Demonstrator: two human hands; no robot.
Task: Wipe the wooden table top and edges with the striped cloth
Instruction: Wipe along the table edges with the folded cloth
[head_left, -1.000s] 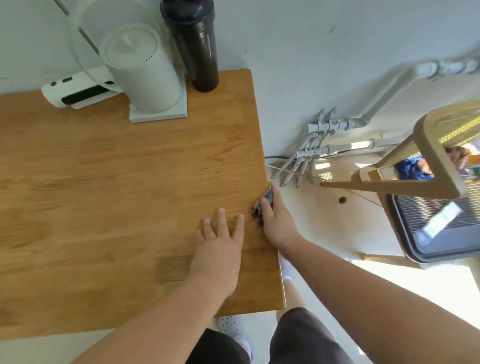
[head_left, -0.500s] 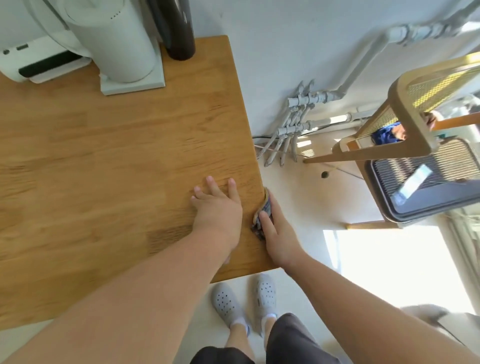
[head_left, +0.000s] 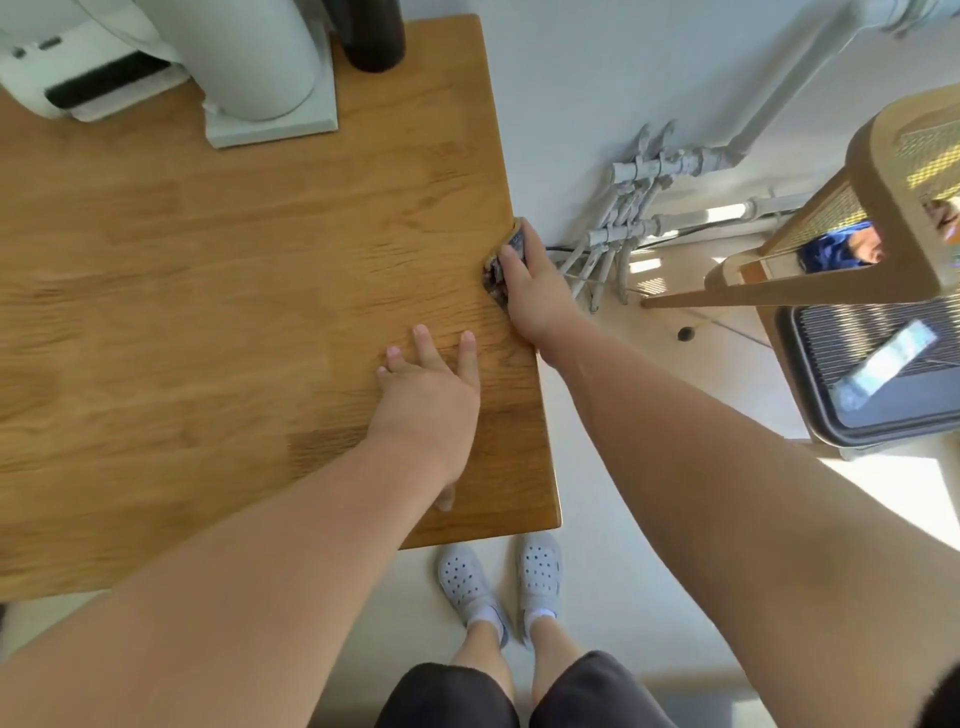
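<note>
The wooden table (head_left: 218, 270) fills the left of the view, its right edge running down the middle. My right hand (head_left: 535, 291) grips the striped cloth (head_left: 496, 273) and presses it against that right edge, about halfway along. Only a small dark bunched part of the cloth shows under my fingers. My left hand (head_left: 428, 400) lies flat on the table top near the front right corner, fingers spread, holding nothing.
At the back of the table stand a white appliance on a square base (head_left: 260, 67), a black bottle (head_left: 371, 36) and a white device (head_left: 78, 78). Grey pipes (head_left: 639, 208) run along the wall. A wooden chair (head_left: 857, 234) and a dark slatted unit (head_left: 872, 374) stand at right.
My right hand has slid the cloth along the table's right edge, away from me toward the wall. My left hand stays flat on the top.
</note>
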